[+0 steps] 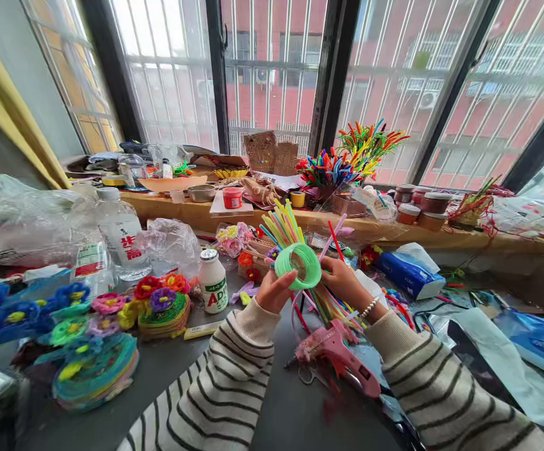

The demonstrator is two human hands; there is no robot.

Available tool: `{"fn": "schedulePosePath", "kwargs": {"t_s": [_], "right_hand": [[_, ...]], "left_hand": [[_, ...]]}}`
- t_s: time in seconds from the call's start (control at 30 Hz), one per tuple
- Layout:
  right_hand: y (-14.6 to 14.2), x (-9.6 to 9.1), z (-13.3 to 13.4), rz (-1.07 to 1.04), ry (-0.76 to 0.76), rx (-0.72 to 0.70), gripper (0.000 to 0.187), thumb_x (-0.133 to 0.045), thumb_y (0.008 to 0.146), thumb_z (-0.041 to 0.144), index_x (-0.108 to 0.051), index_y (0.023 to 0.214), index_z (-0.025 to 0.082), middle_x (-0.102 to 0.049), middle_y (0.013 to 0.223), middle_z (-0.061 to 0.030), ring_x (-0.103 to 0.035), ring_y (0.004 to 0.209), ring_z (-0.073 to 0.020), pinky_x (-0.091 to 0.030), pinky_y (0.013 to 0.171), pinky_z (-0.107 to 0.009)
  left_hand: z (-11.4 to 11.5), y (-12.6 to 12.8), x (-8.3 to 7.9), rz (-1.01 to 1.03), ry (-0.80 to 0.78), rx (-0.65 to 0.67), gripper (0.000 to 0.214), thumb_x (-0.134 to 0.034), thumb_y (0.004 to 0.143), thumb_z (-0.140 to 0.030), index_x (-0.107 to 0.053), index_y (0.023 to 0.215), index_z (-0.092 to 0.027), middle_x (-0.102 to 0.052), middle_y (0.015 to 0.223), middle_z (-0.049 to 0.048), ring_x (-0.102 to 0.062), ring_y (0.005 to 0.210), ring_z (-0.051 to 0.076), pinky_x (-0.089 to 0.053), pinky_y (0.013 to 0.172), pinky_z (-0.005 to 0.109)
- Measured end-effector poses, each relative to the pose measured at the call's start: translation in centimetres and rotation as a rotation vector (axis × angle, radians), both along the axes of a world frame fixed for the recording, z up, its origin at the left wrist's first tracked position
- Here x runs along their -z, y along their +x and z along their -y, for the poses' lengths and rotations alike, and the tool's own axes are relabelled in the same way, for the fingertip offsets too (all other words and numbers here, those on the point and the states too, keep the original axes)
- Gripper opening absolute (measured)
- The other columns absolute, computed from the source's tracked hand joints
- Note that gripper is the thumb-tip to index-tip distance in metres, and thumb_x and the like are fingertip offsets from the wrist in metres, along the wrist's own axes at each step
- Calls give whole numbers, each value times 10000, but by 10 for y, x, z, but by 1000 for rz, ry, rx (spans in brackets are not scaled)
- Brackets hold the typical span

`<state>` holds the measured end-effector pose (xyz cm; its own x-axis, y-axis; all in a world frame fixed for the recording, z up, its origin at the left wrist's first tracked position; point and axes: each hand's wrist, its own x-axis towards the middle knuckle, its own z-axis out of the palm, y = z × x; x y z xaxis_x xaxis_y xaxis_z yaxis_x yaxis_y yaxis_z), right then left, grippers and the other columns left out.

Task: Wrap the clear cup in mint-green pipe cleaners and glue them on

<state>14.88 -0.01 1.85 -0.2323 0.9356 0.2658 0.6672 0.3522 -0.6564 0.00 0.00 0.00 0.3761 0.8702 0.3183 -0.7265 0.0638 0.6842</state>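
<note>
A light green coiled ring (316,266), like a short open cylinder of wound strands, is tilted so its hollow faces me. My left hand (274,289) is closed around its left side, thumb in front. My right hand (347,285), wearing a beaded bracelet, has its fingers curled against the ring's right rim. A lilac stick (334,235) and a red stick (336,241) rise beside those fingers; whether they are gripped I cannot tell. Behind the ring lies a bundle of pale coloured sticks (284,222). Below it is a pink glue gun (338,354), near small scissors (312,374).
Fuzzy flowers on a coiled base (96,373) and a smaller flowered piece (163,313) lie left. A white bottle (213,285) and a large clear bottle (119,235) stand nearby. Tissue packs (408,272) lie right. Colourful pipe cleaners (331,169) and paint jars (436,203) line the sill.
</note>
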Motion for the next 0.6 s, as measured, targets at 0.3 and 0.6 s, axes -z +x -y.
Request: {"fn": "schedulePosePath", "kwargs": {"t_s": [0.3,0.6], "right_hand": [[20,-27,-2,57,-117,18,452,-460,775,461,-568,475,141,-572,420,-16,-538,392,-113,-413,407,-222],[-25,-76,-29,90,165,32,213,-547,749,288,-652,817,116,-675,728,-47,-598,629,-126,-440,570,-217]], "left_hand": [[5,-10,5,18,10,-21,421,-703,552,-280,-622,946,-155,-675,902,44,-595,890,220,-422,848,367],[4,-7,9,19,50,-42,343,-710,553,-261,-647,881,-181,-683,880,32,-604,893,209,-427,856,340]]}}
